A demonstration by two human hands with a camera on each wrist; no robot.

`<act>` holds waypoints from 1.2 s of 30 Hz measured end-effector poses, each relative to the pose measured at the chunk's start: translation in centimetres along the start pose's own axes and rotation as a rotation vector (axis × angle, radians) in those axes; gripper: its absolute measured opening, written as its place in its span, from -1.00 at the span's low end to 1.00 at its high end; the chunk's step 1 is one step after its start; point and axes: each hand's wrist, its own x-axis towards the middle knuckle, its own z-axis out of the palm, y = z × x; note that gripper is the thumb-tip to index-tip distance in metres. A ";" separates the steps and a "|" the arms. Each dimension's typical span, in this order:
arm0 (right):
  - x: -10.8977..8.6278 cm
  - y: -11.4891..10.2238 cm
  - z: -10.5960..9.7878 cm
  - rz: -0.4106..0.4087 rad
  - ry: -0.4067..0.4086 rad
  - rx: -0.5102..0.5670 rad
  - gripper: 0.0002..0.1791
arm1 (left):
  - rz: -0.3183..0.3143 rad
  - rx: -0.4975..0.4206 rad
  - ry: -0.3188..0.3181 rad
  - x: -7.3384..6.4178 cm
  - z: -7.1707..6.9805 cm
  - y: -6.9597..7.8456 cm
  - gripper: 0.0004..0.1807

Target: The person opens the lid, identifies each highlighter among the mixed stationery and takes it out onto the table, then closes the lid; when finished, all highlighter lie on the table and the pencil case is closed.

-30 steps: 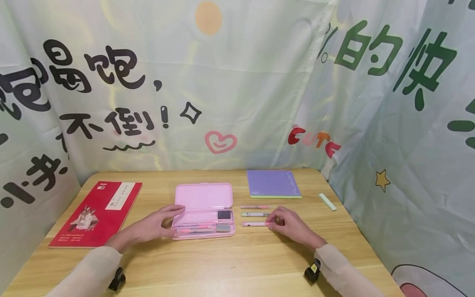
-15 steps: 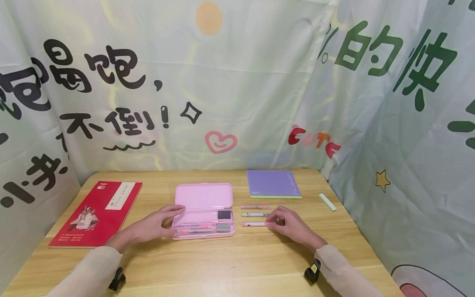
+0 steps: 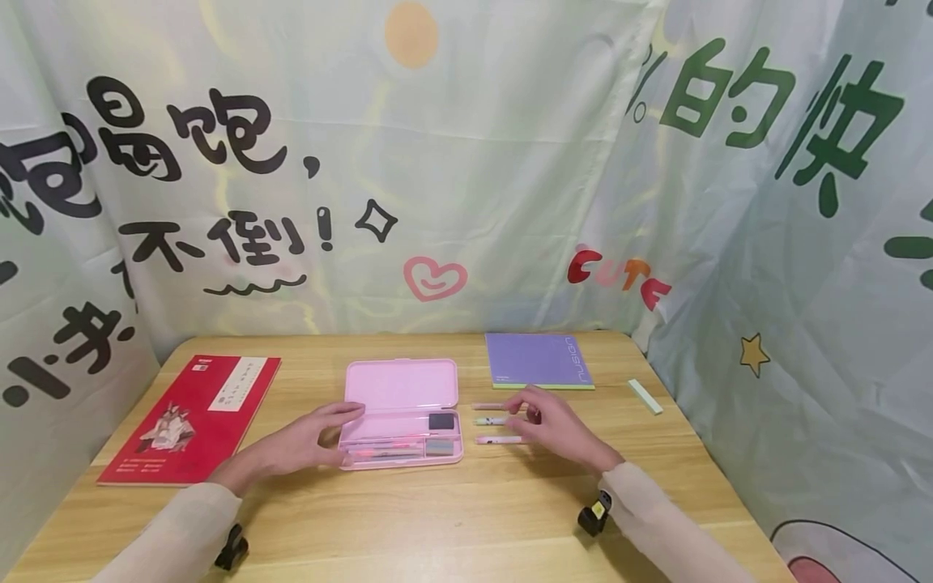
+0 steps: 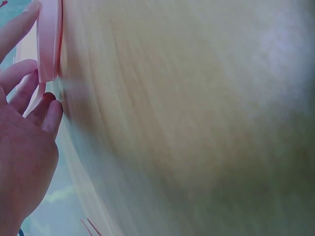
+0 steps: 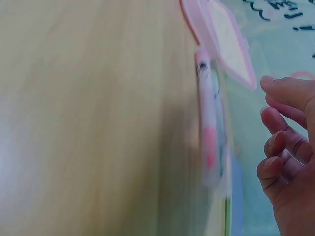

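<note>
Your right hand [image 3: 552,423] holds nothing, and its loosely bent fingers are above the right ends of three pens [image 3: 491,421], so it is nearer to them than your left hand [image 3: 309,440] is. The pens lie in a row from near to far on the table [image 3: 437,518], each long from left to right, just right of the open pink case [image 3: 401,385], whose left end your left hand grips

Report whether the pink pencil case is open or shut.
Open: the pink pencil case has its lid folded back, showing pens inside.
</note>
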 end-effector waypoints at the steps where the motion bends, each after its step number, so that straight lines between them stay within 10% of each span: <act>1: 0.3 -0.4 0.2 -0.005 -0.007 -0.003 -0.78 | -0.001 -0.003 0.000 0.0 0.0 0.0 0.00; 16: 4.0 -5.6 6.5 -0.198 -0.211 0.035 -0.79 | 0.000 0.006 0.003 0.1 0.0 -0.2 0.00; 36: 5.2 -7.2 9.8 -0.344 -0.288 -0.264 -0.83 | 0.015 0.018 0.000 0.3 0.0 -0.4 0.00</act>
